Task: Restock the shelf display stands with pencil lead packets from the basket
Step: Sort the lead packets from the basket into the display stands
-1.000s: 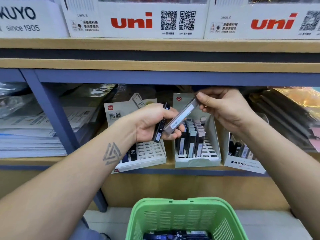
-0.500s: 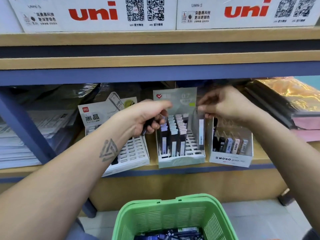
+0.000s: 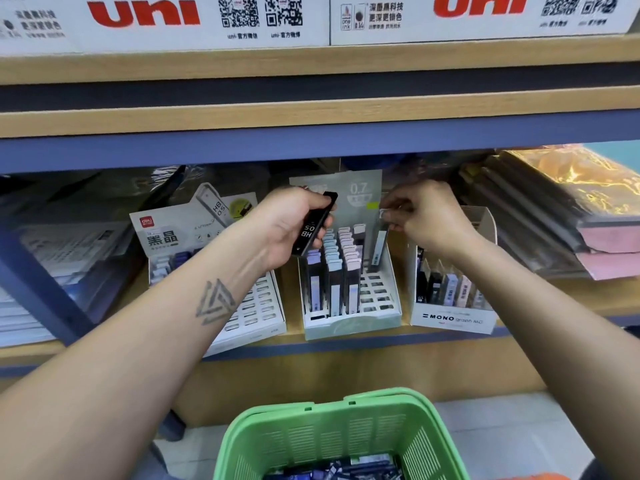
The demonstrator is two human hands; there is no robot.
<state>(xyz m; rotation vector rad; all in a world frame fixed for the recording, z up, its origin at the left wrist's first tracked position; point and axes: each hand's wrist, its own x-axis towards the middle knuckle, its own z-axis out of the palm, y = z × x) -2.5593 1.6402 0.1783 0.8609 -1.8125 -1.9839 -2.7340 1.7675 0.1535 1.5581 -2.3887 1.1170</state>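
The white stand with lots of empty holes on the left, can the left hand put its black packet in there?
Probably yes. The left hand grips the black packet right beside the white stand, whose front slots look empty, with nothing seen blocking them.

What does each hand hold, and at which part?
Left hand grips black packet around its middle. Right hand pinches grey packet at its top end.

uni boxes (image 3: 207, 19) – top shelf | wrapped stacks (image 3: 554, 209) – possibly notebooks, right

The right hand (image 3: 427, 220) has apparently lowered its clear packet (image 3: 378, 249) into the middle stand (image 3: 351, 323).
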